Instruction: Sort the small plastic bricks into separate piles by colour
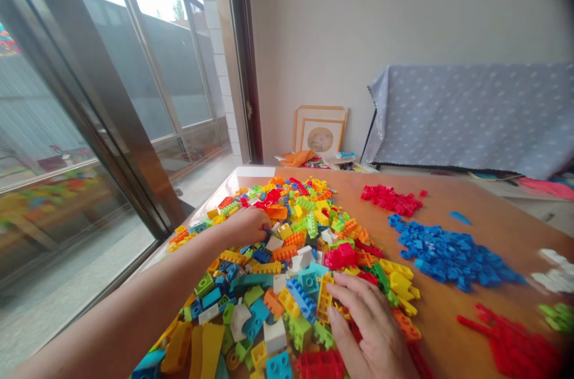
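A large heap of mixed toy bricks (286, 254) in many colours covers the left and middle of the brown table. My left hand (252, 226) reaches over the middle of the heap, its fingers curled down against a dark blue brick (265, 232); the fingertips are partly hidden. My right hand (368, 326) rests at the near right part of the heap with its fingers spread. Its fingertips are beside a yellow brick (325, 300), and nothing is gripped. A blue studded brick (301, 299) lies left of that yellow one.
On the table's right side lie a red pile (391, 199), a blue pile (452, 252), white pieces (555, 271), green pieces (558, 316) and long red pieces (515, 340). A glass door (81, 146) stands left. Picture frames (320, 130) lean on the wall.
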The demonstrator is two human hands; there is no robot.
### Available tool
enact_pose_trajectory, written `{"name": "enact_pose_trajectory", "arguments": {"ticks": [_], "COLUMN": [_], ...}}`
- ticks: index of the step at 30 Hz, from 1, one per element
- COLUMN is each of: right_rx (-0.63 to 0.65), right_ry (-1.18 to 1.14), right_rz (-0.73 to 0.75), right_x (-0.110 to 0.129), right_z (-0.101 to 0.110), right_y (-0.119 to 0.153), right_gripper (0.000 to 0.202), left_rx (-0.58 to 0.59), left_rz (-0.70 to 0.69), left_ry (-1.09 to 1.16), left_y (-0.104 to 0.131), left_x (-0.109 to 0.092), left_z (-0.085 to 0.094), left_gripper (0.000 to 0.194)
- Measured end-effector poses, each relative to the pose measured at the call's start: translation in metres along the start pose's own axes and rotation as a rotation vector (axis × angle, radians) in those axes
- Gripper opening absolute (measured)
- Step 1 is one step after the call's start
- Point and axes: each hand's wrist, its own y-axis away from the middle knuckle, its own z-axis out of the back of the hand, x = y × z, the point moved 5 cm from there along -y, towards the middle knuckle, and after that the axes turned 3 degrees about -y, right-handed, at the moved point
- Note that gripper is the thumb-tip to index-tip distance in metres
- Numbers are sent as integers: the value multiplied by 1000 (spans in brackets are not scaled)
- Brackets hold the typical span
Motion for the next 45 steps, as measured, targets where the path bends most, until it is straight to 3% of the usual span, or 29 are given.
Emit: {"name": "enact_pose_trajectory", "arguments": {"ticks": [3, 5, 7, 10, 12, 14, 17, 25, 28, 31, 35, 41, 45], "right_rx": [-28, -43, -39, -4, 50, 132, 216, 99, 69, 61, -15, -48, -8], "right_ry": [-90, -249, -517, -1023, -1321, -1537, -1698, -1718, -1697, -1671, -1638, -1642, -1717], "right_rz": [-77, -216, -474, -927, -1123, -1220, -1286, -1253, -1246, -1273, -1344, -1441, -1484], "right_x": [4, 6, 7, 9, 15, 19, 21, 17, 13, 11, 9, -3, -11], "right_z": [6, 8, 5, -5, -10, -12, -13, -24, -25, -21, -12, -14, -21], "right_y": [0, 0, 2, 7, 6, 3, -1, 2, 3, 2, 4, 12, 17], "right_gripper": [34, 33, 29, 40, 48, 52, 51, 34, 33, 38, 40, 46, 42], "left_rx": [-72, -147, -162, -174, -135, -108, -128, -148, -160, -193, -248, -219, -138], "left_rz": [50, 18, -119, -319, -461, -549, -557, -581, -575, -488, -230, 90, 203], "left_ry": [-1, 55, 203, 371, 399, 403, 360, 325, 343, 330, 351, 284, 177], "left_y": [-4, -1, 9, 34, 49, 57, 60, 62, 64, 64, 56, 55, 59], "left_x": [-2, -18, -50, -110, -147, -171, -182, -178, -171, -147, -87, 6, 37], "left_z": [9, 23, 37, 58, 63, 61, 55, 48, 52, 60, 68, 65, 51], "left_gripper": [11, 15, 19, 19, 20, 20, 20, 22, 24, 25, 28, 35, 32]}}
